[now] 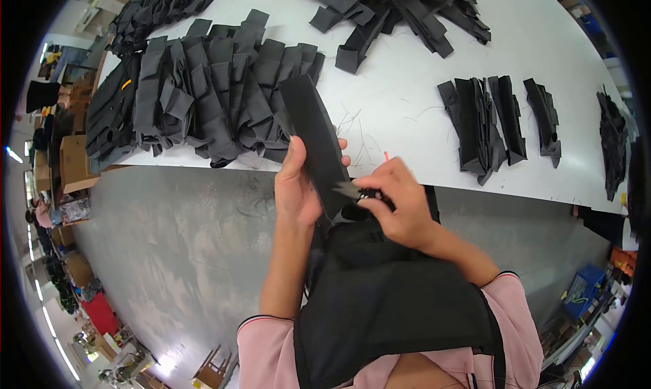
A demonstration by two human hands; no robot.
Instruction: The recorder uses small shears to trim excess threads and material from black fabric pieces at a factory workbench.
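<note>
l. hand (299, 191) grips black strip (313, 128), r. hand (405, 207) clasps snips (348, 190), prob. mid-trim; piles (230, 84) on table (400, 97), done vs. to-do unclear.

On the desk (393, 118) before me, a strip heap (196, 94) lies left, another heap (403, 6) far centre, bundles (475, 124) right. Nearer me, one strip (312, 121) is in my left fingers (294, 160), snips (369, 195) in my right fingers (388, 177) at its near end.
</note>
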